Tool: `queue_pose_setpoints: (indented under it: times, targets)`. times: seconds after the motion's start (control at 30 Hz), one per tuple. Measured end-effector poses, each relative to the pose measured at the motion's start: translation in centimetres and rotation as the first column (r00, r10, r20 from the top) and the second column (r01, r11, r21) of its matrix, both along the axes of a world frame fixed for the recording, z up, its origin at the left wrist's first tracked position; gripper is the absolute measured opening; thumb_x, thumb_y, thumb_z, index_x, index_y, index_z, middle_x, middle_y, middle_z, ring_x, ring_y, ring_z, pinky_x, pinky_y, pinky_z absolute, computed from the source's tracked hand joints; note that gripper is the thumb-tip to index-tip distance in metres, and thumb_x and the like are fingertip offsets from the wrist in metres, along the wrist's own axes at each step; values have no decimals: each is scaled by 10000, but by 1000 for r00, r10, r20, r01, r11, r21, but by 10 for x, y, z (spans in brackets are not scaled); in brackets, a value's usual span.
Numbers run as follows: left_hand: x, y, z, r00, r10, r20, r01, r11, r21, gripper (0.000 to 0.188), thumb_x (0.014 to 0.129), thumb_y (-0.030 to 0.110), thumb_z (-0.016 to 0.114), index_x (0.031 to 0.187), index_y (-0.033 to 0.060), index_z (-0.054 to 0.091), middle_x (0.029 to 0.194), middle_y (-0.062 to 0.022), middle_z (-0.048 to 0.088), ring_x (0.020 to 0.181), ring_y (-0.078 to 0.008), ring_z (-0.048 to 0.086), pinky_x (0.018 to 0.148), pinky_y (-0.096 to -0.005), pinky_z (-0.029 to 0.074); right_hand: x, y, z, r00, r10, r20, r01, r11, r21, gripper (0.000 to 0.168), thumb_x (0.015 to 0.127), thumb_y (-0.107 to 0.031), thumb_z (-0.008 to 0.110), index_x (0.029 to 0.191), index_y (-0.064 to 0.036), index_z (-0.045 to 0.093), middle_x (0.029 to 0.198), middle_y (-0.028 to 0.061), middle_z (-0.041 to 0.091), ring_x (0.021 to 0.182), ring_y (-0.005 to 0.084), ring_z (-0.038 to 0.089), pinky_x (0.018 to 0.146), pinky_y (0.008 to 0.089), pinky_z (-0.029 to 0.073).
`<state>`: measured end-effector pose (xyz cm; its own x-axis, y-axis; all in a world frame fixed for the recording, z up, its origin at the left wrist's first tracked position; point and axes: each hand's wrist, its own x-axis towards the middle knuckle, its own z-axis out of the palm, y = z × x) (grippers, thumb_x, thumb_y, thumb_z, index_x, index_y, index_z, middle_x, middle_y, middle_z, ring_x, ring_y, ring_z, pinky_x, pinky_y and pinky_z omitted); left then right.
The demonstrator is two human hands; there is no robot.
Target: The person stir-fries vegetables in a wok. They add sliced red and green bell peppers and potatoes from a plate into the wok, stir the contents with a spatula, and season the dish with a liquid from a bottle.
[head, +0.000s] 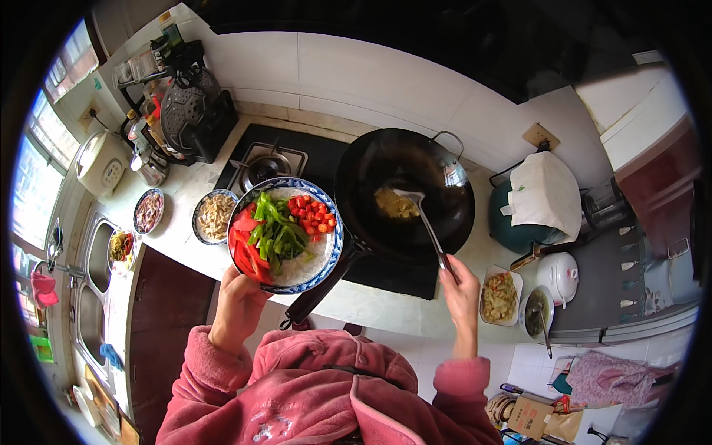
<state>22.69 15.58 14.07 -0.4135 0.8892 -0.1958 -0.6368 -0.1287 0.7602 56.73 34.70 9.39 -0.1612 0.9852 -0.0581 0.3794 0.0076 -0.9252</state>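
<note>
In my left hand [242, 300] is the near rim of a blue-and-white plate [332, 261], held left of the wok. Red pepper strips [245, 253], green pepper strips [278, 231] and chopped red chilies [311, 216] lie on it in separate groups. My right hand [461, 283] grips the handle of a metal wok spatula [427, 222]. The spatula's blade touches a yellowish-brown mass [394, 204] at the bottom of the black wok [367, 167]. The wok stands on the right part of the black gas hob [397, 279], its long handle pointing towards me.
Left on the counter are small bowls with sliced food [216, 217] and raw-looking meat [148, 211], a rice cooker [103, 164] and a double sink [92, 314]. An uncovered burner [265, 169] lies beyond the plate. At right stand a dish of food [500, 295] and a soup bowl [537, 311].
</note>
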Motion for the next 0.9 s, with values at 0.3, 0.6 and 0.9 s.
queue_pose_setpoints:
  times: [0.3, 0.6, 0.9]
  targets:
    - [-3, 15, 1, 972, -37, -230, 30, 999, -31, 373, 779, -52, 442, 1114, -21, 603, 1025, -57, 648, 917, -168, 612, 783, -297, 509, -26, 11, -31, 994, -55, 93, 57, 998, -21, 407, 910, -97, 660, 1298, 10, 599, 980, 118, 698, 840, 168, 638, 749, 295, 499]
    - [-6, 31, 4, 849, -156, -505, 169, 985, -19, 377, 758, -38, 420, 1084, -12, 607, 981, -36, 621, 847, -110, 547, 738, -267, 470, -4, -16, -10, 910, -23, 414, -56, 983, 177, 430, 878, -52, 662, 1300, -28, 586, 1187, 180, 602, 1032, 343, 626, 896, 414, 498]
    - [1, 61, 10, 896, -290, -335, 310, 951, 6, 517, 767, -54, 396, 1262, -24, 544, 1201, -97, 629, 1053, -215, 628, 962, -360, 506, -84, 21, 94, 874, 411, 260, -472, 586, 659, 441, 875, -11, 657, 1310, -8, 584, 1317, 160, 600, 1247, 346, 558, 1045, 412, 449]
